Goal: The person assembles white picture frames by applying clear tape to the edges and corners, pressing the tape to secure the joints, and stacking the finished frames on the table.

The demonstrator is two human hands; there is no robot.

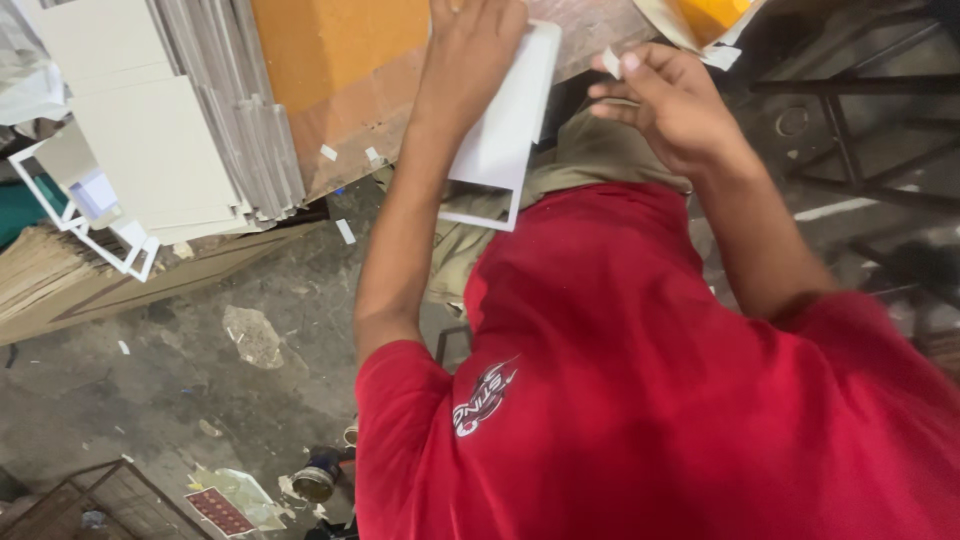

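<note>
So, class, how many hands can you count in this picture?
2. The left hand presses on the white board at top centre; the right hand, just right of it, pinches a small white strip. No other hands show.

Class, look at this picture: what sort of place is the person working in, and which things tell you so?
Probably a small workshop for making cardboard boxes or packaging. Clues: stacked grey board sheets, a white board panel under the left hand, and a rough concrete floor strewn with paper scraps.

This looks like a small workshop for cutting and assembling board. Stacks of grey-white board sheets (180,120) fill the upper left of the frame beside a worn wooden worktable (345,70). Paper scraps (345,231) litter the stained concrete floor (130,380) at lower left.
</note>
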